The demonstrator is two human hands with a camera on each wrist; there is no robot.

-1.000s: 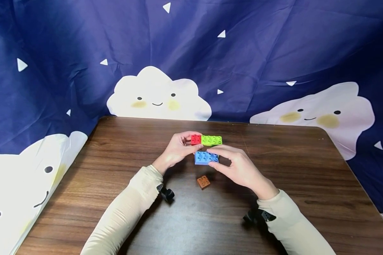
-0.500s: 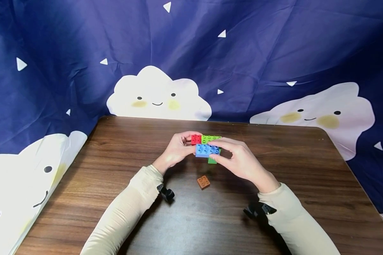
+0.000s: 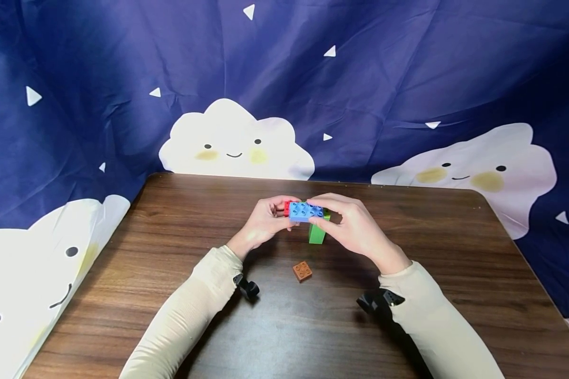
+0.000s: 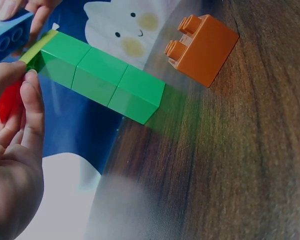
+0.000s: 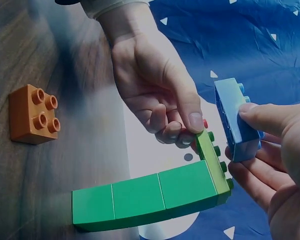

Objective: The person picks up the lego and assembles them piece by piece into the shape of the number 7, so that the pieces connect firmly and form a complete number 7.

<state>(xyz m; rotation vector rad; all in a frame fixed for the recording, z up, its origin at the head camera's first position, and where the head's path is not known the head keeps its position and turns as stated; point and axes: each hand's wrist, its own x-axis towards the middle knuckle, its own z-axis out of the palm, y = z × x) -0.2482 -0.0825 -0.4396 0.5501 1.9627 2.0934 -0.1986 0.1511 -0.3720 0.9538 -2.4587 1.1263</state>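
Observation:
A column of three green bricks (image 5: pixel 137 197) stands on the table, topped by a long lime plate-like brick (image 5: pixel 210 162) that juts out sideways. My left hand (image 3: pixel 262 223) grips a small red brick (image 4: pixel 10 102) at the jutting end, with the thumb at the lime piece. Pinched between the thumb and fingers of my right hand (image 3: pixel 357 226) is a long blue brick (image 5: pixel 237 120), studs up. It hovers just over the lime piece, a narrow gap between them in the right wrist view. From the head view, the blue brick hides most of the lime one.
An orange-brown four-stud brick (image 3: pixel 302 271) lies on the dark wooden table (image 3: pixel 275 331), nearer the body than the column. Behind the table hangs a blue curtain (image 3: pixel 360 95) printed with clouds.
My right hand has carried the blue brick away from the body, from in front of the lime piece to over it. My left hand and the orange-brown brick have stayed put.

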